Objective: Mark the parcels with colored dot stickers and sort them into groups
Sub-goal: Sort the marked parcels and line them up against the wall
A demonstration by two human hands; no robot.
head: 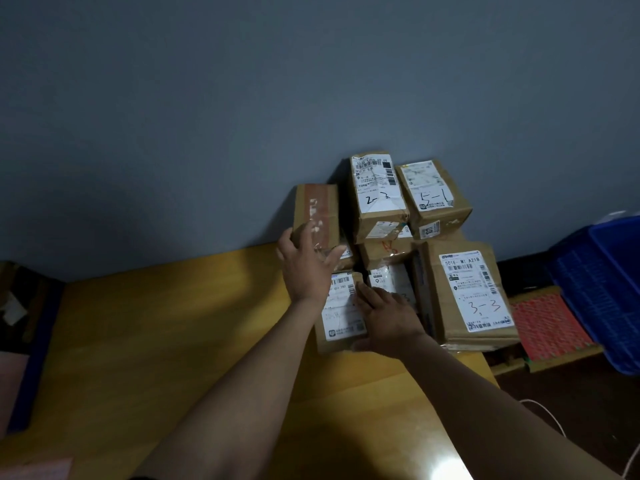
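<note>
Parcels [388, 251]: at least seven counted, brown cardboard, piled in two layers at the far right of the table [173, 341], against the grey wall [242, 98]. Three carry handwritten marks: "2-3" [379, 195], "5-1" [433, 195], "3-3" [467, 296].

Left hand [304, 265]: fingers straight, thumb spread, touching the near face of the taped parcel [317, 209]; nothing gripped.

Right hand [388, 313]: flat, fingers straight, resting on the near labelled parcel [341, 310].

The pile reaches the table's right edge; one blue crate [602, 285] stands beyond it. Open table surface lies left and near.
</note>
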